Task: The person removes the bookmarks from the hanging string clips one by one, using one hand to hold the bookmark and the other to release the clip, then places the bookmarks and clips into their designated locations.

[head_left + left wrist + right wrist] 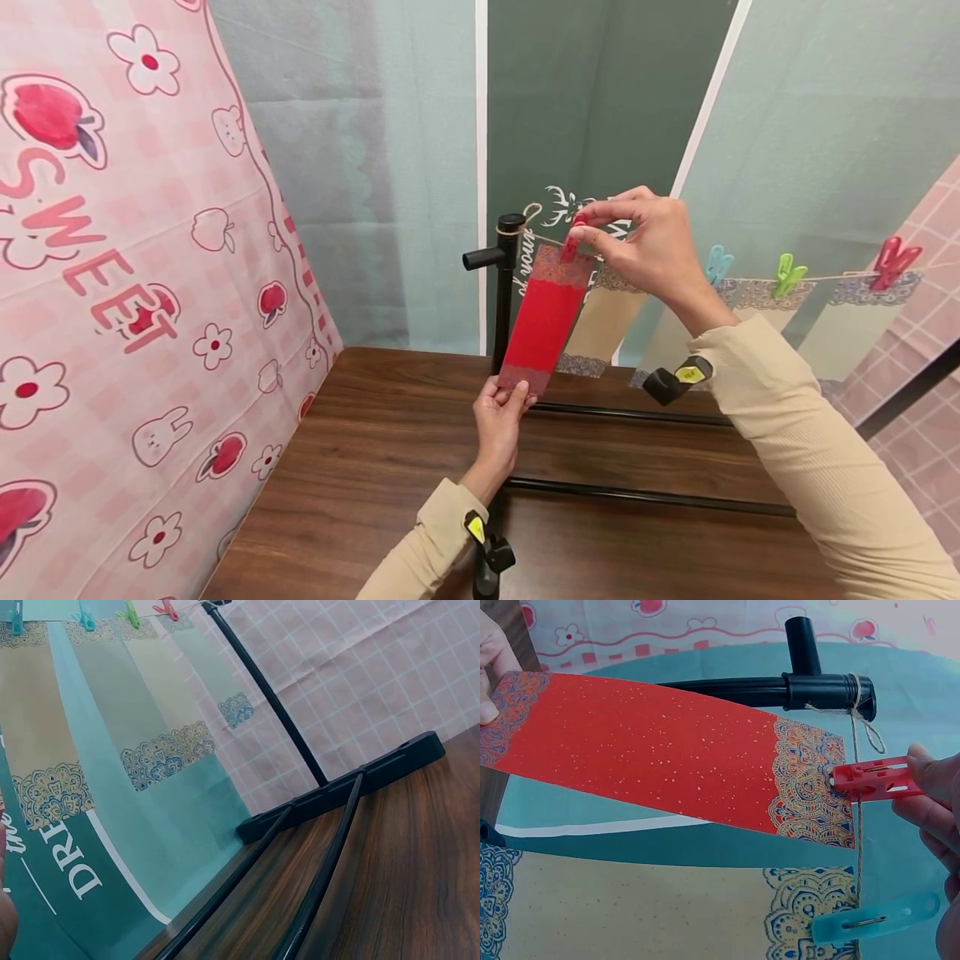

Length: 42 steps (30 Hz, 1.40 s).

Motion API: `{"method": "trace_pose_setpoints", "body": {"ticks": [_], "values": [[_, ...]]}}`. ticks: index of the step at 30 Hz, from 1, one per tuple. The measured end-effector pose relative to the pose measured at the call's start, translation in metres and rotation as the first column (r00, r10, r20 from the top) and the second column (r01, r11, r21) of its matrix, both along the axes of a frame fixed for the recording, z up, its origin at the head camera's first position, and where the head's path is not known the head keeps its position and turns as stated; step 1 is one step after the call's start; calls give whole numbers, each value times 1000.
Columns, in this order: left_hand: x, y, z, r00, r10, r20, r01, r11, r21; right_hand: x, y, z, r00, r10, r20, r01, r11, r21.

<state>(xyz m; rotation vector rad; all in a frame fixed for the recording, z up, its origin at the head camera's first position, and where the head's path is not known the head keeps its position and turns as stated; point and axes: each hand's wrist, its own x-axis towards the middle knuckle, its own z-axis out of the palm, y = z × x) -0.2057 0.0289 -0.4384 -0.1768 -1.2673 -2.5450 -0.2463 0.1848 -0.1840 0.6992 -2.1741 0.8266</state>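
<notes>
A red paper strip (652,750) with patterned lace-like ends hangs tilted at the string's left end. My left hand (501,417) pinches its lower end between thumb and fingers. At the upper end, my right hand (645,242) pinches a red clothespin (877,778) by its handles; the clothespin's tip overlaps the strip's patterned edge and the string (859,855). Just beside it, a blue clothespin (874,919) holds a tan paper strip (645,904) on the same string. Only the edge of the left hand shows in the left wrist view.
A black rack (504,308) with a short side peg carries the string. Farther right hang several pale strips under blue, green (787,275) and red clothespins (894,262). Two black bars (645,493) run low across the wooden table (360,450). A pink printed cloth (172,275) stands left.
</notes>
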Motion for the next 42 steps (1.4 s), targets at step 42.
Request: {"method": "trace_pose_setpoints", "body": {"ticks": [42], "values": [[6,-9,2,1000,-5,15,4,1000,23,8,6,0,995,-20,-98,7,990,-140]]}}
